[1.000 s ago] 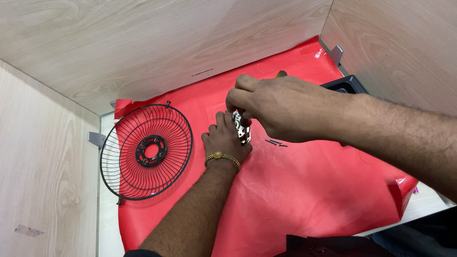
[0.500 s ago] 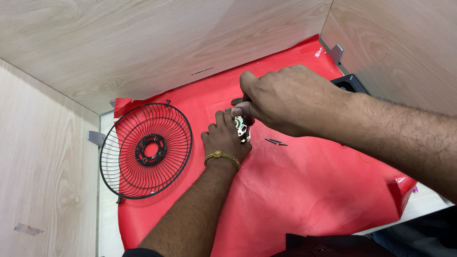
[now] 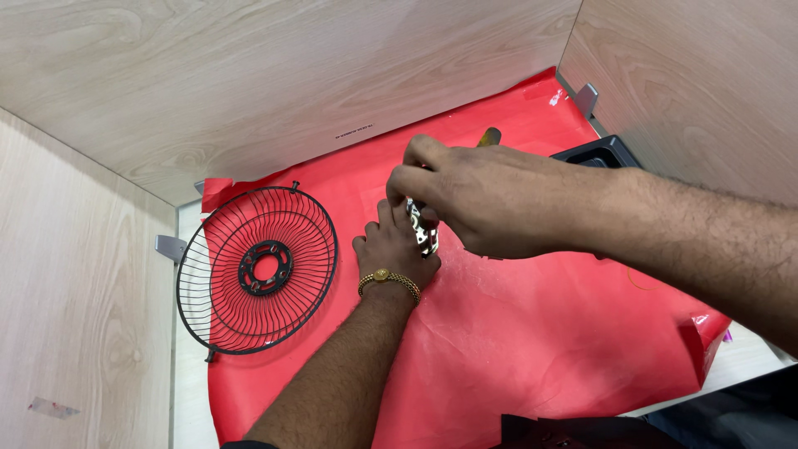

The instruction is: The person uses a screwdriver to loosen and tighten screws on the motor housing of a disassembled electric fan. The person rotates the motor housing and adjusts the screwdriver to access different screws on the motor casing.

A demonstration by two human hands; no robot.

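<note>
My left hand (image 3: 389, 249), with a gold bracelet on its wrist, rests on the red sheet (image 3: 532, 349) and grips a small silvery metal part (image 3: 426, 234) that stands upright. My right hand (image 3: 486, 199) reaches in from the right, directly over that part. It is closed round a tool whose amber handle end (image 3: 489, 135) pokes out behind the fingers. The tool's tip is hidden by the hand. A black wire fan grille (image 3: 258, 270) lies flat on the sheet to the left of my left hand.
Pale wooden panels wall in the space at the back, left and right. A black plastic tray (image 3: 600, 152) sits at the right panel behind my right forearm. Grey metal brackets (image 3: 169, 247) (image 3: 587, 98) stick out at the sheet's left and far right corners.
My right hand has turned a little over the metal part and now covers the small dark pieces that lay on the sheet beside it. The left hand and the grille have stayed put.
</note>
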